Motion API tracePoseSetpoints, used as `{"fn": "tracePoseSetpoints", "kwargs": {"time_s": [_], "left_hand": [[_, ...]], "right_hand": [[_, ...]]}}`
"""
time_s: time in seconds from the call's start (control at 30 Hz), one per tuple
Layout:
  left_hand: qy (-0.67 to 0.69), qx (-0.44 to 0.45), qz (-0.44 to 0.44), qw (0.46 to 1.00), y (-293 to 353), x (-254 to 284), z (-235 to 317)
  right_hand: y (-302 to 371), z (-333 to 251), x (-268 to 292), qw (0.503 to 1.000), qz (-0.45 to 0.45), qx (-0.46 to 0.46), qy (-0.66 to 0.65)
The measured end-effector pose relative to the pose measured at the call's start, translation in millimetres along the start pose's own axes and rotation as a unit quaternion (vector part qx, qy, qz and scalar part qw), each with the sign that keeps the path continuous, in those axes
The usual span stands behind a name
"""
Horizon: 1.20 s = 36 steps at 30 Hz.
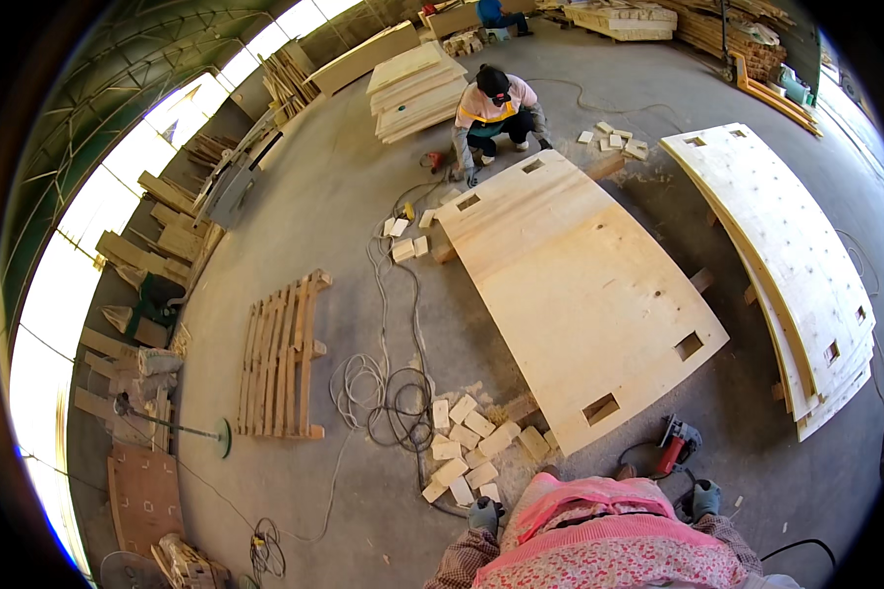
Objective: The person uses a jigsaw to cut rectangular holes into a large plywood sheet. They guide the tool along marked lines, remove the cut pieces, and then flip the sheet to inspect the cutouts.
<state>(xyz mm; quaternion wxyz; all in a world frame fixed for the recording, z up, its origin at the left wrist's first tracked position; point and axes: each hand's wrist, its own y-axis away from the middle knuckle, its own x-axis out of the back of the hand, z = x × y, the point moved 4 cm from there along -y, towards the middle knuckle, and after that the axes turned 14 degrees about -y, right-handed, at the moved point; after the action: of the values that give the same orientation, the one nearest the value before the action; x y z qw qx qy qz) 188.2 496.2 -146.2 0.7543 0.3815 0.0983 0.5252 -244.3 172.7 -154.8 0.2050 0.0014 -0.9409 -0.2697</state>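
Observation:
My left hand [485, 514], in a grey glove, hangs low beside my pink floral apron, next to a heap of short pale wood blocks [476, 442]. My right hand [705, 499], also gloved, is on the other side of the apron, close to a black cable. Fingers on both hands are too small and shaded to read. Just ahead of the right hand stands a red and black corded power tool [674, 450] on the floor. A large plywood panel [599, 285] with rectangular cutouts near its corners lies before me on wood supports, its near edge apart from both hands.
A co-worker [496, 113] squats at the panel's far end, near another red tool [432, 161]. Stacked panels [786, 255] stand at right. Coiled cables [373, 393] and a slatted pallet [283, 358] lie at left. More sheets [417, 88] are stacked at the back.

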Motion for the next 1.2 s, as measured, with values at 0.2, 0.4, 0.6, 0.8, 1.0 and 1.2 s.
{"fn": "tracePoseSetpoints", "kwargs": {"time_s": [0.2,0.4,0.6,0.8,1.0,1.2], "left_hand": [[0.01,0.023,0.011,1.0,3.9,7.6,-6.8],[0.024,0.03,0.002,0.999,6.4,14.3,-12.0],[0.04,0.082,0.023,0.996,3.4,36.3,-23.1],[0.036,0.123,0.052,0.99,-16.6,52.2,-14.8],[-0.029,0.081,0.04,0.995,-49.0,54.3,-9.4],[0.054,0.062,0.047,0.996,-47.2,9.0,20.4]], "right_hand": [[25.4,-38.4,-6.9,0.994,0.01,0.066,0.091],[-28.8,50.0,1.5,0.991,0.027,0.068,0.108],[24.4,-51.6,-43.6,0.988,-0.029,0.031,0.148],[14.1,-62.3,-87.4,0.992,-0.038,0.084,0.084],[13.0,-59.6,-121.2,0.992,-0.078,0.068,0.068],[-0.1,-29.1,-129.5,0.985,-0.119,0.009,0.122]]}}
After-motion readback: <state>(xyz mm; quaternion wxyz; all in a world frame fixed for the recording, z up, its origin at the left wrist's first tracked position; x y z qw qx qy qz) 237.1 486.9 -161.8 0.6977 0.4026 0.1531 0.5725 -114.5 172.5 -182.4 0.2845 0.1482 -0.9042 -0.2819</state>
